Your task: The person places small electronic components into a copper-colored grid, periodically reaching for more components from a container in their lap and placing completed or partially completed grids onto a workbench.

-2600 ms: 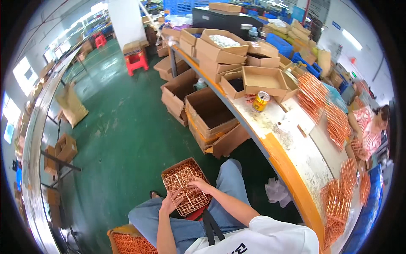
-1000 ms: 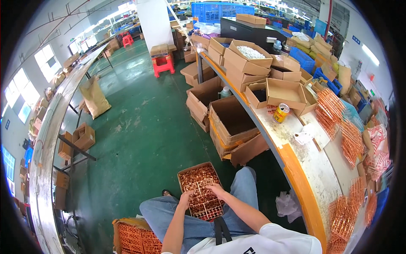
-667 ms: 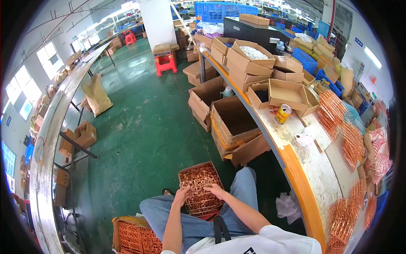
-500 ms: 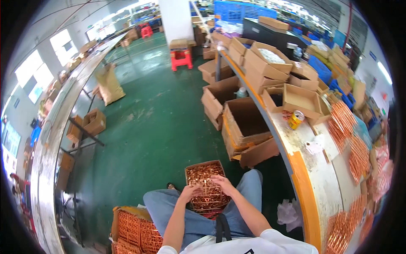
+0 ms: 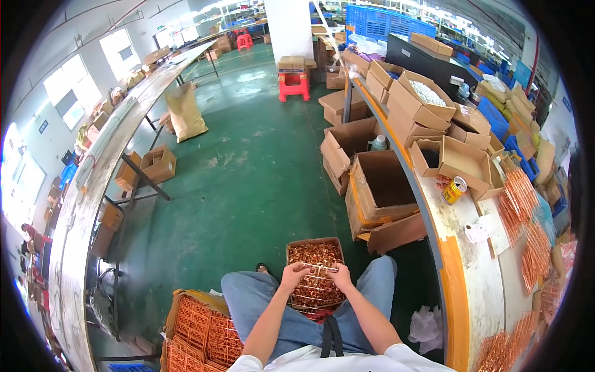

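Note:
Between my knees stands a cardboard box (image 5: 315,242) filled with small, shiny copper-coloured pieces (image 5: 313,253). A thin wire rack (image 5: 317,288) with several light crossbars lies over the pieces. My left hand (image 5: 295,275) is closed on the rack's far left part, fingertips at its top bar. My right hand (image 5: 339,276) pinches the same bar from the right. The exact fingertip contact is small and partly hidden. By my left leg, an open carton (image 5: 170,319) holds stacked copper-coloured racks (image 5: 207,335).
A long worktable (image 5: 455,285) runs along my right, bearing copper-coloured racks (image 5: 527,204), a yellow can (image 5: 454,190) and shallow cartons (image 5: 463,161). Large open boxes (image 5: 381,198) stand beside it. Another long table (image 5: 93,180) runs left. A red stool (image 5: 294,87) stands ahead by a pillar.
My hands have gone from loosely spread over the box to closed on the rack's top bar. The whole view has shifted, moving the surroundings right and down in the picture.

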Demonstrator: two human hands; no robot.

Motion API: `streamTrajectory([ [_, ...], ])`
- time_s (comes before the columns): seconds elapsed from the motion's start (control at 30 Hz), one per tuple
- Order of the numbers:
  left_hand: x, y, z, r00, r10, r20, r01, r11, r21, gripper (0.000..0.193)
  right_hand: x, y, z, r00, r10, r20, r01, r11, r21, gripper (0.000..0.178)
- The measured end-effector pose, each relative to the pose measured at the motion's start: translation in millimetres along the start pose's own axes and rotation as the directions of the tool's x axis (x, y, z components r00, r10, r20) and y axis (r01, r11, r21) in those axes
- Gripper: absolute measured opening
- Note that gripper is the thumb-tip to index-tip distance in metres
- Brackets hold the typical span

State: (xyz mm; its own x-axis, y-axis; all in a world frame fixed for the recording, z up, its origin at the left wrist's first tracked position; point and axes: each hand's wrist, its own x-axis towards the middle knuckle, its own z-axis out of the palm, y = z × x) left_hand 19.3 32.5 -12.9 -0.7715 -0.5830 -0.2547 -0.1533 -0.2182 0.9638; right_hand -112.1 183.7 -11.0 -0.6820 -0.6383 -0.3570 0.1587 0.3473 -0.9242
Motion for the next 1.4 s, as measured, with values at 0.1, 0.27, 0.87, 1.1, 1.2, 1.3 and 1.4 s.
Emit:
streamTrajectory([
  [0.1, 1, 15, 13, 1.000, 0.003, -0.016, -0.001, 0.992, 0.127, 0.020, -3, 2, -4, 0.992, -0.046, -0.117, 0.010, 0.956, -0.294, 0.010],
  [0.27, 5, -10, 1, 0.974, 0.050, -0.219, 0.025, 0.944, 0.328, 0.022, 6, 2, -3, 0.992, 0.069, 0.107, -0.094, 0.964, 0.250, 0.012],
  [0.87, 2, -5, 1, 0.980, -0.200, 0.020, 0.201, 0.973, -0.116, 0.024, 24, 15, -11, 0.919, 0.067, 0.389, -0.219, 0.906, 0.361, 0.016],
  [1.1, 5, -1, 11, 0.947, -0.270, -0.175, 0.299, 0.939, 0.171, 0.017, 31, 45, 3, 0.942, 0.303, 0.143, -0.330, 0.911, 0.247, 0.018],
  [1.2, 4, -21, 8, 0.926, -0.309, -0.215, 0.342, 0.929, 0.139, 0.015, 24, 48, 3, 0.949, 0.273, 0.156, -0.310, 0.893, 0.326, 0.018],
  [1.3, 10, -41, 5, 0.901, -0.397, -0.176, 0.395, 0.917, -0.052, 0.017, 20, 53, 1, 0.958, 0.168, 0.232, -0.251, 0.881, 0.401, 0.026],
  [1.4, 43, -108, -51, 0.952, -0.284, -0.117, 0.307, 0.864, 0.399, 0.021, 18, 35, 10, 0.953, 0.164, 0.253, -0.235, 0.931, 0.281, 0.039],
])
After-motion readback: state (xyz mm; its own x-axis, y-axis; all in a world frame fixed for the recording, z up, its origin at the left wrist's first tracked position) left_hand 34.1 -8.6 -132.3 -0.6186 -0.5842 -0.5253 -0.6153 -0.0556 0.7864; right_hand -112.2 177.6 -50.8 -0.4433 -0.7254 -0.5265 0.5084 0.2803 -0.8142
